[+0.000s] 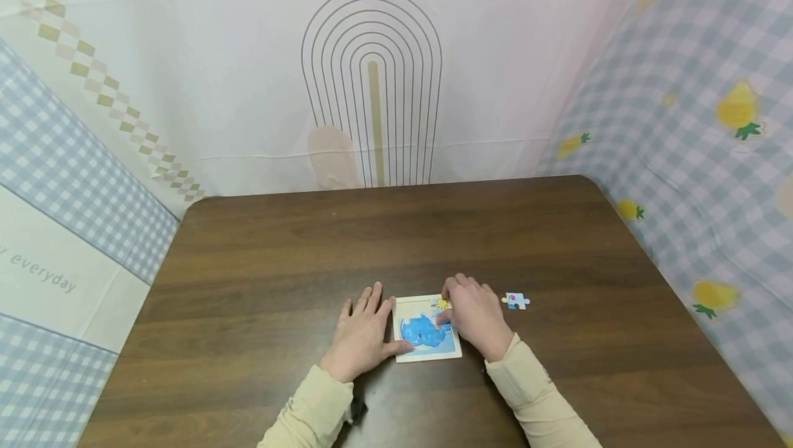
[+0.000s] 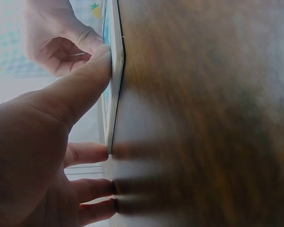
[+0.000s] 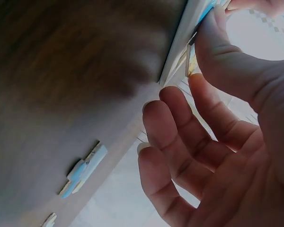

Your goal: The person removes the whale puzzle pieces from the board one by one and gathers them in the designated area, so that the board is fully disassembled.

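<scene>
A small jigsaw puzzle in a pale frame [image 1: 427, 358] lies on the table, its picture showing a blue animal [image 1: 423, 332]. My left hand [image 1: 361, 336] lies along the frame's left side, fingers spread on the tabletop; its thumb [image 2: 87, 82] presses the frame's near left corner. At the upper right of the puzzle, my right hand [image 1: 476, 314] pinches a puzzle piece with a yellow sun [image 1: 441, 303] between thumb and index finger. That piece [image 3: 191, 59] stands tilted at the frame's edge in the right wrist view. The other right fingers are loosely curled.
A loose puzzle piece [image 1: 515, 301] with blue and pink print lies right of my right hand. The brown wooden table [image 1: 272, 248] runs back to a white patterned curtain [image 1: 248, 90]; checked cloth [image 1: 694, 159] hangs at the right.
</scene>
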The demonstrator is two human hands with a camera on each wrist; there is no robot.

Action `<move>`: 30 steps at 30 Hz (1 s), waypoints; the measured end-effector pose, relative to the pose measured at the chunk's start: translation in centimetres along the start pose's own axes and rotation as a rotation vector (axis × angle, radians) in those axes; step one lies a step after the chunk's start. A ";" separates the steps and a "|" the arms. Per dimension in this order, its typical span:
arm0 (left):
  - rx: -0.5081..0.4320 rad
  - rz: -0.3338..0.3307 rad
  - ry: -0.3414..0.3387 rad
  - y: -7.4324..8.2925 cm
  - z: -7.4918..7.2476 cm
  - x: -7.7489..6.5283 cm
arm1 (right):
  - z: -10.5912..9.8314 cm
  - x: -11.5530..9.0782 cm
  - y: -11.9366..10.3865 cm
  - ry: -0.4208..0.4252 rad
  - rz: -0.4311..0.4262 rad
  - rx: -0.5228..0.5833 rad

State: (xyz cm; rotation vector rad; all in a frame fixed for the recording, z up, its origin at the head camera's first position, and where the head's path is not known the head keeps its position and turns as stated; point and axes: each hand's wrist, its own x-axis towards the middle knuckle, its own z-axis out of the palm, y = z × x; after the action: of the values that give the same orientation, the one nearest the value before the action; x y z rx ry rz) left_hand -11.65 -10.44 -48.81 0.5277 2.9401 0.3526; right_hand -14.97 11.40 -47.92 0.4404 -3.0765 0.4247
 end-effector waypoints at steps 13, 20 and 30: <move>-0.003 -0.005 -0.005 0.1 -0.1 0.1 | 0.0 0.0 0.0 -0.030 0.009 0.022; -0.007 -0.002 0.009 0.1 -0.1 0.0 | -0.2 -0.2 -0.2 -0.033 0.009 0.152; -0.005 -0.007 -0.002 0.1 0.0 0.2 | -1.2 -0.7 0.4 -0.018 0.034 0.400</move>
State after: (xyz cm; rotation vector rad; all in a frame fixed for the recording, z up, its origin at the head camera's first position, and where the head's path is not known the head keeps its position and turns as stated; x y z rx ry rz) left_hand -11.75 -10.28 -48.78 0.5161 2.9373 0.3585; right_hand -14.50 12.32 -46.86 0.3951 -3.0133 1.0490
